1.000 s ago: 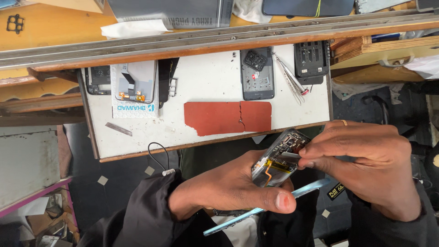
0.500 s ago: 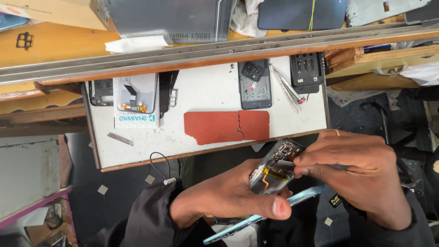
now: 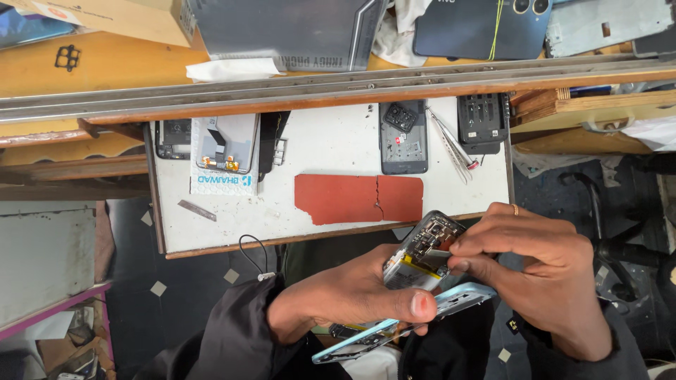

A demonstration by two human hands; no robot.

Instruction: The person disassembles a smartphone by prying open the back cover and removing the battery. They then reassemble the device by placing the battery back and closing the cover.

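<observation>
Both hands (image 3: 352, 299) (image 3: 542, 271) grip an opened phone (image 3: 422, 253), circuitry exposed.

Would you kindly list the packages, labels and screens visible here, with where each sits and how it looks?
Cardboard box: top left on the wooden shelf, brown, flat.
Part packet: left on the white work board, pale rectangle with a blue printed strip.
Dark phone: top shelf, navy back up, no screen showing.
Grey case: top centre, dark, printed lettering.
</observation>
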